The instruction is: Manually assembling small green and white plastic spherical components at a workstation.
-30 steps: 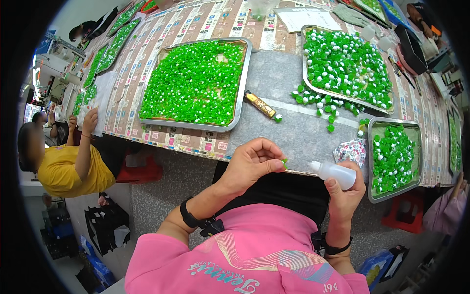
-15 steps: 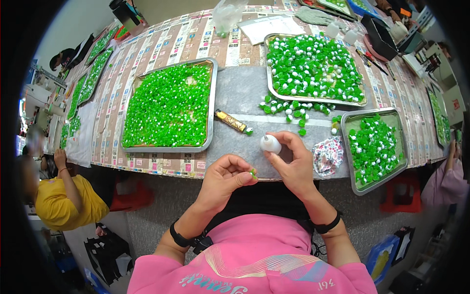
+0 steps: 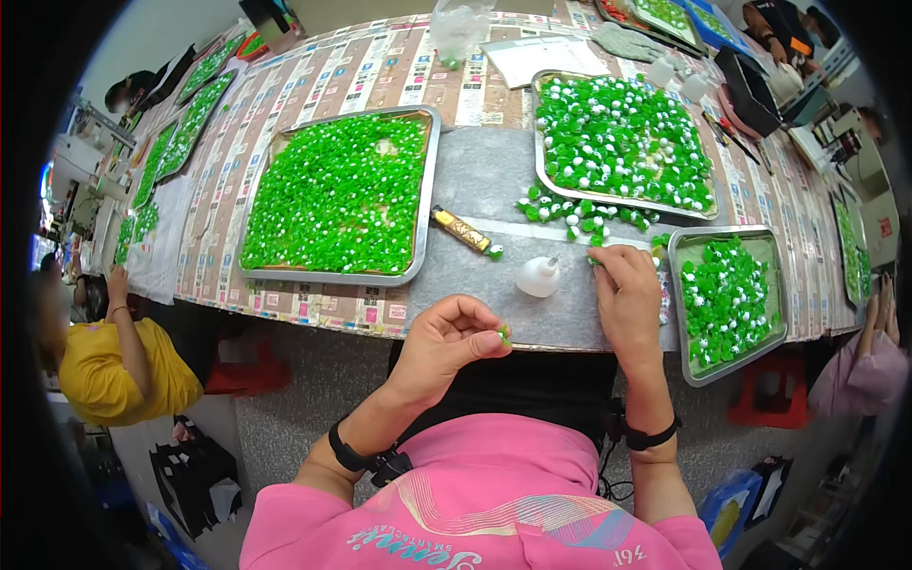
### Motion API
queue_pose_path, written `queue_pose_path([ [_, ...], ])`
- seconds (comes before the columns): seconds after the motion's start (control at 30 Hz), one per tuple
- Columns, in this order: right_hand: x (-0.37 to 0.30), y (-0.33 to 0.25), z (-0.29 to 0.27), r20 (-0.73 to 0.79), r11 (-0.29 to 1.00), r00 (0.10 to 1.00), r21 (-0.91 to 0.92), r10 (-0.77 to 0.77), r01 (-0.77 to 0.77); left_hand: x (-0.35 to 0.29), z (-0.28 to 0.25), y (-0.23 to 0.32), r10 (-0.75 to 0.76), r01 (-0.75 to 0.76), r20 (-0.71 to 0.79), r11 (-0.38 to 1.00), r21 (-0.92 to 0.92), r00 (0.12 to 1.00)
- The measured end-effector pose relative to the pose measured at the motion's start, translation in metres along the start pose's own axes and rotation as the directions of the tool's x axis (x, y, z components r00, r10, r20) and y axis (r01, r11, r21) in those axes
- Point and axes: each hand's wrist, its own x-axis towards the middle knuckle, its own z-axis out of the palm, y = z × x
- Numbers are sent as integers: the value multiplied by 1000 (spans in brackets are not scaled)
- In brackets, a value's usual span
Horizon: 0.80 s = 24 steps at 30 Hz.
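My left hand pinches a small green piece between thumb and fingers, just off the table's near edge. Farther right, my right hand reaches over the grey mat, its fingertips closed at a small green piece that they mostly cover. Between the hands a white squeeze bottle with a thin nozzle stands upright on the mat, touched by neither. Loose green pieces with white balls lie just beyond my right fingertips. A yellow-brown tube lies left of the bottle.
A large tray of green pieces stands left, another tray far right, and a smaller tray near right. A clear plastic bag and papers lie at the back. A person in yellow sits at the left.
My right hand has let go of the squeeze bottle, now standing on the mat, and has moved right to a loose green piece. My left hand keeps its pinch.
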Motion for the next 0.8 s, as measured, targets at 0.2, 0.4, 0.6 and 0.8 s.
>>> queue_pose_path([
  [0.2,2,-3,1,11,999,999,2,33,-33,-2,-2,-1,3,-3,-10,1000,9,1000],
  [0.4,-8,-24,-18,132,928,971,293,198,-229,-2,0,-1,-2,1,-15,1000,-12,1000],
  [0.6,-44,-50,-22,405,602,906,696,120,-391,3,5,-5,-22,22,-2,1000,-4,1000],
  [0.8,-50,-62,-18,446,478,882,747,154,-462,2,6,-6,-39,39,6,999,12,999],
])
